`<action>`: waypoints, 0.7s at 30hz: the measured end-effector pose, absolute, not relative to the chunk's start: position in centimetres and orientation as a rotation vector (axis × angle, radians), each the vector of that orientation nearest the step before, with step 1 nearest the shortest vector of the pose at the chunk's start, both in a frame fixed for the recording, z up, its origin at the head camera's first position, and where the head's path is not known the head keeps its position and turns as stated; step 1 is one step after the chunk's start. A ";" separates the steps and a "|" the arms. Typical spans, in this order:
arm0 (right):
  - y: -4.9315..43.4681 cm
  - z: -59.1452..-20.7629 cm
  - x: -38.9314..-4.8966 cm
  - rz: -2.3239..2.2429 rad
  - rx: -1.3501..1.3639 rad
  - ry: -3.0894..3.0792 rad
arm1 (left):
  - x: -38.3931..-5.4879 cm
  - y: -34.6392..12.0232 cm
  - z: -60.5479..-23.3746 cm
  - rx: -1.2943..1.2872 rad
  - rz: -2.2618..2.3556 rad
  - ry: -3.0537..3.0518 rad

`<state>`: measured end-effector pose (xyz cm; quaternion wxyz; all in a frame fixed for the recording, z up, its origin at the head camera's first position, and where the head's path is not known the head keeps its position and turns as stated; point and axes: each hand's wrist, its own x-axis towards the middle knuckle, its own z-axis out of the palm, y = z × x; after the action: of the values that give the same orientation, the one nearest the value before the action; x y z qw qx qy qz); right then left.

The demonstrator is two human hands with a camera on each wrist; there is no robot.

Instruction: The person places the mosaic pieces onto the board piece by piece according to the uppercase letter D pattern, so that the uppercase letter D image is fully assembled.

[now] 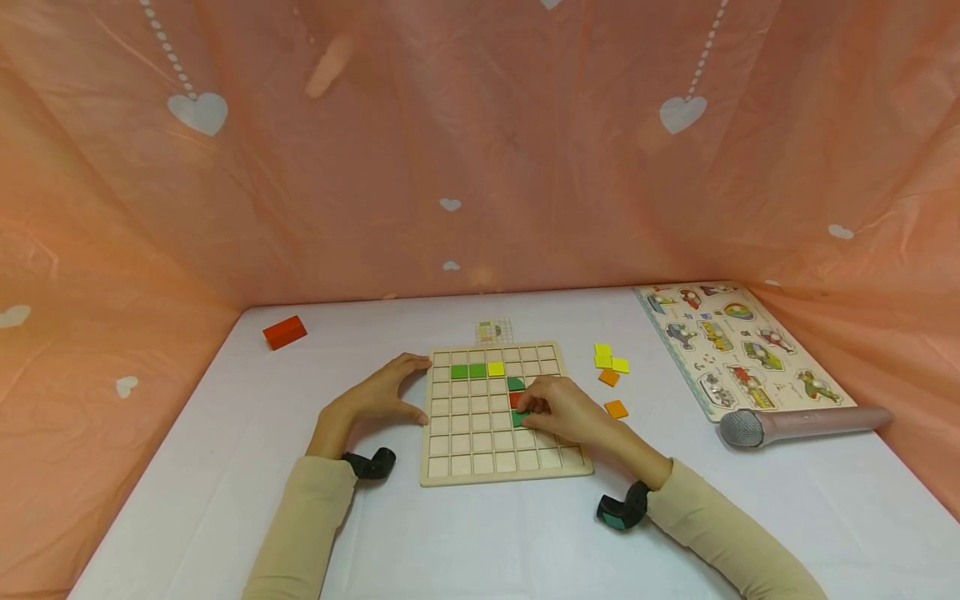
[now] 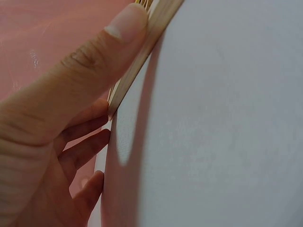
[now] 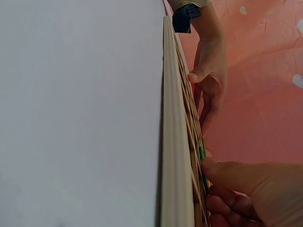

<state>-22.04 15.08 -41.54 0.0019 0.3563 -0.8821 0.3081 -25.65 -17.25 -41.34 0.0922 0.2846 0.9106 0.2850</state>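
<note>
A wooden grid board (image 1: pixel 460 445) lies on the white table. My left hand (image 1: pixel 381 392) is at its left side, thumb and fingers spread apart; in the left wrist view the thumb (image 2: pixel 128 24) touches the board's edge. My right hand (image 1: pixel 567 410) reaches over the board from the right, and its thumb and fingertips pinch a dark green tile (image 1: pixel 518 419) at a cell right of centre. Just above that sit a red tile (image 1: pixel 514 401) and a dark green rounded tile (image 1: pixel 515 383). Two light green tiles (image 1: pixel 468 372) and a yellow tile (image 1: pixel 496 368) occupy an upper row.
Right of the board lie several yellow tiles (image 1: pixel 603 358) and two orange tiles (image 1: pixel 616 409). A small pattern card (image 1: pixel 492 332) lies behind the board. Farther right are a picture puzzle board (image 1: pixel 738 342) and a microphone (image 1: pixel 806 424). A red block (image 1: pixel 285 332) stands back left.
</note>
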 end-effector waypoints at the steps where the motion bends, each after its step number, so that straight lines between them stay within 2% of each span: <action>1: 15.1 -41.5 -22.1 0.964 1.126 -2.766 | -25.7 -17.3 -41.4 0.850 0.844 2.705; 8: 16.4 -40.4 -22.2 0.994 1.132 -2.733 | -26.0 -17.4 -41.6 0.847 0.828 2.714; 21: 23.9 -39.8 -23.5 1.022 0.878 -2.655 | -26.1 -17.4 -41.8 0.838 0.835 2.707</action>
<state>-23.53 23.91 -39.78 0.0819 0.2939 -0.8888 0.3421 -26.12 -17.40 -41.80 0.0934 0.2824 0.9123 0.2815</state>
